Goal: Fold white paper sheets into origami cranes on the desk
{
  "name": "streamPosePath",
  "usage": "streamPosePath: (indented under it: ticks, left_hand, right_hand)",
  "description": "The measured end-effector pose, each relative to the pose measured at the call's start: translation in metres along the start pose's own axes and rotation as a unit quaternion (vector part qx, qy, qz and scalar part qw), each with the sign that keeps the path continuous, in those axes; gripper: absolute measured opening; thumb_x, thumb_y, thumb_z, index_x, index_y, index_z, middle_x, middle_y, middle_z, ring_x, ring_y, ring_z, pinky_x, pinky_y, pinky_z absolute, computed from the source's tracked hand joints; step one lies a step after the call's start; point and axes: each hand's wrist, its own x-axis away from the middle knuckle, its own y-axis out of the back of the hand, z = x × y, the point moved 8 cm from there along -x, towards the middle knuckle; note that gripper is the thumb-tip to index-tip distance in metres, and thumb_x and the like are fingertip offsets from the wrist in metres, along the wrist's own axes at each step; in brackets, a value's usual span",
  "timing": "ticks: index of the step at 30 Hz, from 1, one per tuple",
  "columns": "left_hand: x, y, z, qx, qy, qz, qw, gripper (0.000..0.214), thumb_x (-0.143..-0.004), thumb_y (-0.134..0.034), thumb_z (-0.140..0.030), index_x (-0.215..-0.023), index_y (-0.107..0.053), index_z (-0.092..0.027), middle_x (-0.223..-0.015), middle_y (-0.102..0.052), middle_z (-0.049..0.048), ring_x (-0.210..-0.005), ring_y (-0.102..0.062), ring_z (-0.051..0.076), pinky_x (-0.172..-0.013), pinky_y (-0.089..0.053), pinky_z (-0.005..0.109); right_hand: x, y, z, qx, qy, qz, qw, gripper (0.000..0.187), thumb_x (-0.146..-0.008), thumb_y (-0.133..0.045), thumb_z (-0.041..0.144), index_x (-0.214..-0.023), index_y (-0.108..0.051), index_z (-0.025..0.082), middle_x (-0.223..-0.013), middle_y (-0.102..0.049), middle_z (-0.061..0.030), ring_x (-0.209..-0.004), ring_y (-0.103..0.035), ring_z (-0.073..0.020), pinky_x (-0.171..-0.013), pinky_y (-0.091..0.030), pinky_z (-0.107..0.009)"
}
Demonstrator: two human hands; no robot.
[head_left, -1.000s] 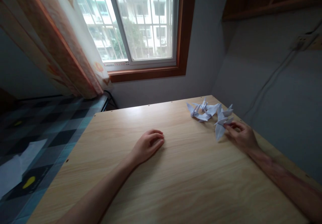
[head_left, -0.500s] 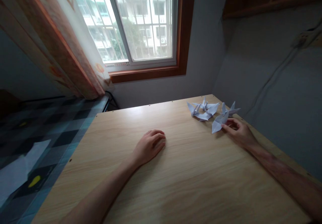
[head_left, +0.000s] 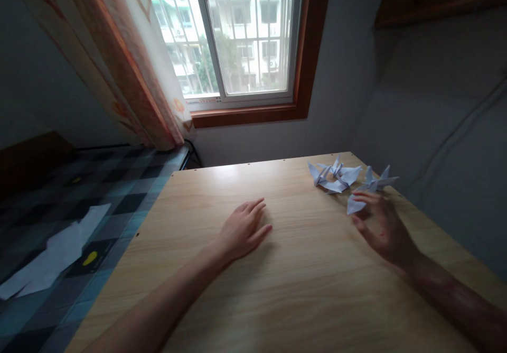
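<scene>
Right hand (head_left: 382, 229) open, fingers spread, holding nothing; paper crane (head_left: 372, 185) just ahead at fingertips, contact unclear

Left hand (head_left: 245, 230): palm down, fingers extended and slightly apart, forearm running in from lower left. Right hand (head_left: 381, 226): open, fingers loosely spread and curved, forearm entering from lower right.

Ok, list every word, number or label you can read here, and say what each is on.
None can be read.
The strip on the window frame carries red marks, too small and blurred to read.
The paper cranes, the table and the white sheet show no writing.
</scene>
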Motion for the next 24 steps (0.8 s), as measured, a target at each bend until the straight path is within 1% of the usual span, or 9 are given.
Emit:
streamPosePath:
  ticks: [1,3,5,8,10,12,14,19,24]
  left_hand:
    - [0.003,-0.001,-0.002,-0.006,0.001,0.014,1.0,0.062,-0.108,-0.059,-0.052,-0.161,-0.052,-0.02,-0.17,-0.052,0.0166,-0.156,-0.053,0.036,-0.13,-0.044,0.057]
    - [0.011,-0.004,-0.005,-0.016,0.0,0.039,0.999,0.074,-0.108,-0.057,-0.06,-0.168,-0.043,-0.02,-0.177,-0.041,0.016,-0.165,-0.041,0.035,-0.136,-0.035,0.058]
    - [0.018,-0.007,-0.006,-0.02,0.005,0.055,0.998,0.082,-0.107,-0.056,-0.067,-0.172,-0.038,-0.021,-0.181,-0.033,0.0151,-0.169,-0.032,0.035,-0.139,-0.027,0.058]
    - [0.024,-0.014,-0.003,-0.016,0.02,0.076,0.997,0.09,-0.105,-0.054,-0.074,-0.175,-0.033,-0.022,-0.183,-0.028,0.0141,-0.17,-0.029,0.035,-0.14,-0.025,0.057]
    - [0.025,-0.02,-0.001,-0.013,0.025,0.089,0.996,0.093,-0.104,-0.052,-0.077,-0.176,-0.031,-0.023,-0.183,-0.027,0.0136,-0.171,-0.028,0.035,-0.139,-0.026,0.056]
    - [0.026,-0.024,0.0,-0.013,0.027,0.097,0.995,0.095,-0.103,-0.051,-0.078,-0.177,-0.029,-0.023,-0.184,-0.026,0.0132,-0.171,-0.027,0.035,-0.14,-0.025,0.055]
    - [0.025,-0.025,-0.001,-0.016,0.025,0.099,0.995,0.096,-0.104,-0.049,-0.079,-0.178,-0.027,-0.023,-0.184,-0.024,0.0127,-0.172,-0.025,0.034,-0.14,-0.023,0.055]
    - [0.025,-0.024,-0.004,-0.02,0.018,0.103,0.994,0.096,-0.104,-0.047,-0.079,-0.179,-0.024,-0.023,-0.183,-0.025,0.013,-0.172,-0.025,0.033,-0.14,-0.021,0.054]
    - [0.025,-0.023,-0.004,-0.026,0.025,0.111,0.993,0.096,-0.105,-0.046,-0.079,-0.178,-0.024,-0.022,-0.184,-0.023,0.0123,-0.172,-0.024,0.033,-0.141,-0.021,0.053]
  right_hand:
    - [-0.005,-0.016,0.018,-0.014,0.03,0.051,0.998,0.05,-0.104,-0.065,0.038,-0.152,-0.055,0.024,-0.157,-0.062,-0.0167,-0.145,-0.059,-0.0385,-0.122,-0.047,-0.059]
    - [-0.013,-0.049,0.046,-0.03,0.064,0.125,0.99,0.066,-0.107,-0.063,0.038,-0.168,-0.041,0.024,-0.174,-0.046,-0.0163,-0.161,-0.045,-0.0371,-0.13,-0.042,-0.059]
    - [-0.019,-0.081,0.067,-0.043,0.081,0.176,0.98,0.074,-0.108,-0.062,0.043,-0.174,-0.032,0.025,-0.18,-0.035,-0.0156,-0.166,-0.037,-0.035,-0.132,-0.041,-0.056]
    - [-0.025,-0.125,0.082,-0.048,0.083,0.249,0.964,0.081,-0.109,-0.06,0.052,-0.177,-0.029,0.021,-0.183,-0.029,-0.0167,-0.169,-0.031,-0.0344,-0.136,-0.036,-0.055]
    - [-0.026,-0.146,0.085,-0.047,0.08,0.291,0.952,0.081,-0.11,-0.058,0.055,-0.178,-0.03,0.022,-0.181,-0.033,-0.015,-0.168,-0.034,-0.0338,-0.136,-0.035,-0.055]
    - [-0.027,-0.156,0.084,-0.043,0.077,0.306,0.948,0.079,-0.11,-0.056,0.055,-0.178,-0.029,0.023,-0.181,-0.033,-0.0129,-0.169,-0.033,-0.0332,-0.137,-0.032,-0.055]
    - [-0.026,-0.159,0.083,-0.039,0.076,0.307,0.948,0.079,-0.111,-0.055,0.054,-0.178,-0.028,0.024,-0.182,-0.031,-0.0116,-0.169,-0.031,-0.0326,-0.138,-0.03,-0.055]
    - [-0.023,-0.159,0.081,-0.034,0.079,0.304,0.949,0.079,-0.111,-0.054,0.053,-0.179,-0.025,0.024,-0.182,-0.029,-0.0102,-0.17,-0.031,-0.0318,-0.138,-0.031,-0.055]
    - [-0.023,-0.158,0.082,-0.038,0.076,0.303,0.949,0.079,-0.111,-0.055,0.053,-0.179,-0.025,0.026,-0.182,-0.03,-0.0102,-0.17,-0.031,-0.0319,-0.138,-0.03,-0.055]
